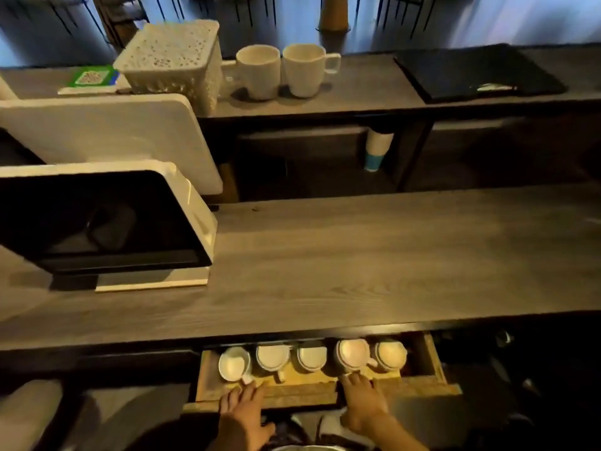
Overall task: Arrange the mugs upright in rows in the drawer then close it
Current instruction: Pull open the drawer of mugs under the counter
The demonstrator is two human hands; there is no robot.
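Observation:
A wooden drawer [435, 362] stands partly pulled out below the grey counter. Inside it, several white mugs stand upright in a row: the leftmost mug [233, 364], a second mug [272, 355], a middle mug [312, 356], a fourth mug [352, 353] and the rightmost mug [390, 354]. My left hand [242, 408] lies on the drawer's front edge, its fingertips near the leftmost mug's handle. My right hand [361, 402] reaches over the front edge, fingers straight, touching the base of the fourth mug.
The grey wooden counter [374, 255] runs above the drawer. A white-framed screen [104, 219] stands on its left. On the raised back shelf are two more white mugs [258, 71] [304, 70], a white perforated basket [172, 60] and a black tray [478, 73].

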